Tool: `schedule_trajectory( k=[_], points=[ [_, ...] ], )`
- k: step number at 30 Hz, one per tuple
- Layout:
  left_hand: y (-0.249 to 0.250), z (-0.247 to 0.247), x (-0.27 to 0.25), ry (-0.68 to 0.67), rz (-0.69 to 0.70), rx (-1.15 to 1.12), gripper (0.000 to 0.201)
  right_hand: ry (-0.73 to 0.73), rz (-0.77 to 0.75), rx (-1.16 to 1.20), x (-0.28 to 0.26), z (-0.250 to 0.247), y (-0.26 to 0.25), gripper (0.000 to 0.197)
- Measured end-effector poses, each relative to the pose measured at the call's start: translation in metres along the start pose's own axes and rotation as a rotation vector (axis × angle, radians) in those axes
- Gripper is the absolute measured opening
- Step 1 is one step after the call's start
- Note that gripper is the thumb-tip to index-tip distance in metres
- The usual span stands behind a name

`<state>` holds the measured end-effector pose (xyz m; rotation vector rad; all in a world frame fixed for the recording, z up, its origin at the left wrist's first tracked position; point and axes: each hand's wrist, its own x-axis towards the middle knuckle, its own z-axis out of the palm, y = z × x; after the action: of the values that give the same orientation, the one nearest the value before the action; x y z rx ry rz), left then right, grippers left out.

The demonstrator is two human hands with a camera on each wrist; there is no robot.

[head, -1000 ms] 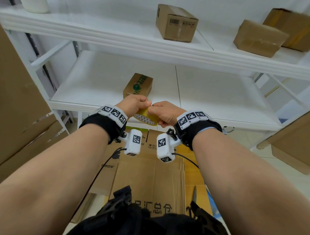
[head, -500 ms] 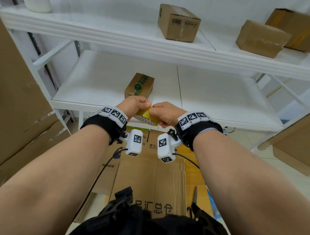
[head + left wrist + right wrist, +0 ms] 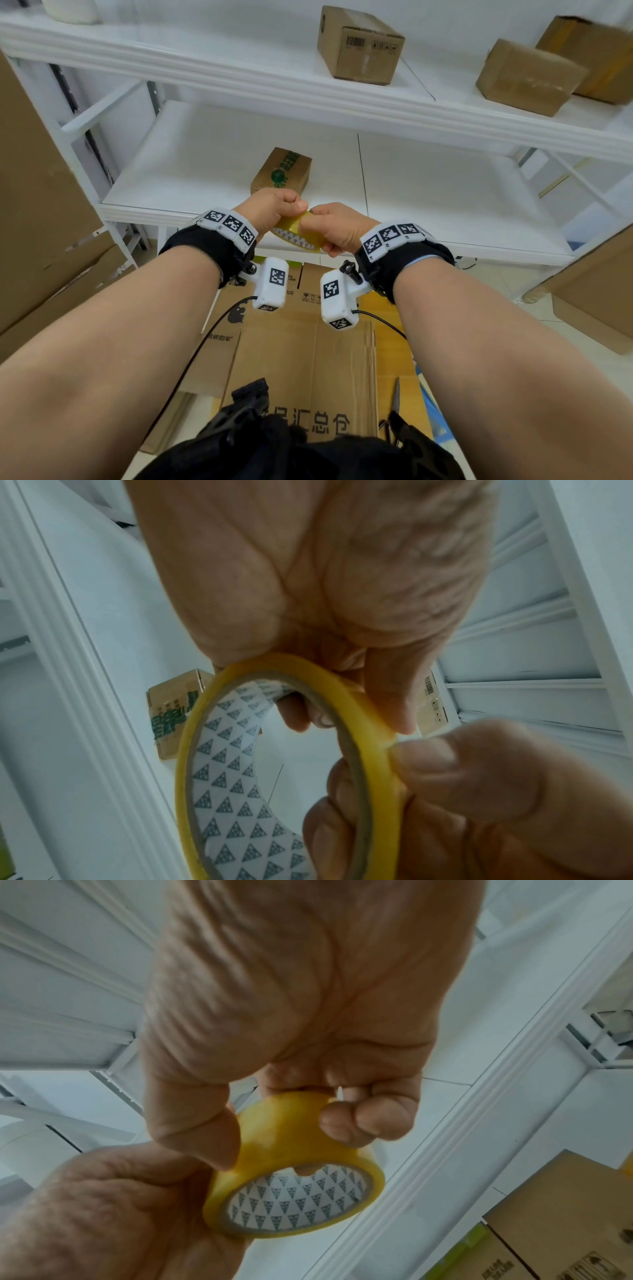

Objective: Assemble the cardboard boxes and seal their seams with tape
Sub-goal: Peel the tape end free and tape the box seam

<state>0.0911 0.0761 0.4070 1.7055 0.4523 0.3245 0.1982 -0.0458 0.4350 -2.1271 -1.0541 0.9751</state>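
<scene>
White shelving (image 3: 239, 164) fills the background, with tall sheets of brown cardboard (image 3: 30, 205) leaning at the far left. On the lower shelf a small carton with green print (image 3: 282, 171) sits just behind the hands, and on the upper shelf a barcoded carton (image 3: 359, 44) stands left of two more cartons (image 3: 527, 77) at the right end. Below the forearms a flattened cardboard box (image 3: 301, 370) with black printed characters lies on the floor.

The left hand (image 3: 270, 210) is clenched around the roll of yellow tape (image 3: 298, 231), fingers hooked through its core and the thumb lying on the outer yellow face (the left wrist view shows this most clearly). The roll, whose inner liner carries a pattern of grey triangles, is held in the air between the two hands, in front of the lower shelf's edge and above the flattened box. The right hand (image 3: 334, 228) also grasps the roll, its thumb pressed on the yellow band next to the left thumb and its curled fingers on the far side. Both wrists wear black straps with white marker blocks (image 3: 229, 224).
</scene>
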Motion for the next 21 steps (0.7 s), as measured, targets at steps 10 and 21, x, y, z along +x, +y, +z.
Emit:
schedule_trajectory(
  k=[10, 21],
  points=[
    [-0.0009, 0.0041, 0.0014, 0.000, -0.003, -0.013, 0.025, 0.023, -0.024, -0.035, -0.0069, 0.0004, 0.0007, 0.010],
    [0.0041, 0.0020, 0.0002, -0.011, -0.020, -0.035, 0.018, 0.036, 0.043, 0.142, -0.0076, -0.0016, 0.0035, 0.048]
  ],
)
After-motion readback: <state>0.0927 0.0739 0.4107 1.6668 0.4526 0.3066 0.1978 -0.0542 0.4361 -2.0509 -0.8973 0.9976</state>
